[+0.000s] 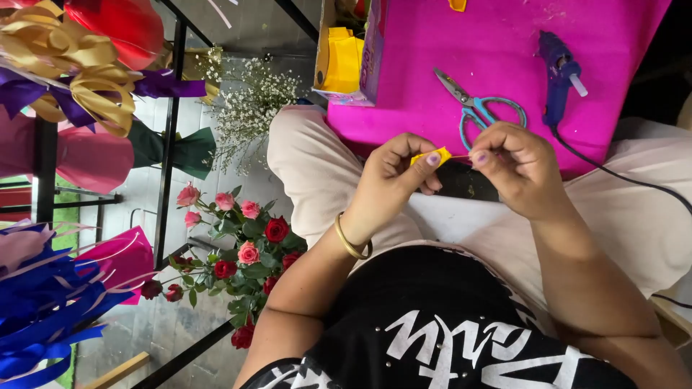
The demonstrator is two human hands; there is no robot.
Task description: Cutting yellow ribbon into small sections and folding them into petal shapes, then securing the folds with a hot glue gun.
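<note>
Black cloth with white print, the person's shirt (461,331), fills the near edge of the view, and both forearms reach out from it over the lap. Left hand (393,184) is closed in a pinch, thumb and fingers pressed on a small yellow paper piece (431,155); a gold bangle (350,243) circles that wrist. Right hand (515,169) is curled shut too, fingertips pinching what looks like a thin strand (too fine to be sure) running to the paper. That paper sits between the 2 hands, its long axis lying across from one hand to the other. Beyond them lies a pink sheet (497,50) carrying scissors (476,108) and a blue glue gun (556,75). At its left edge stands an open box (360,54) holding yellow material.
</note>
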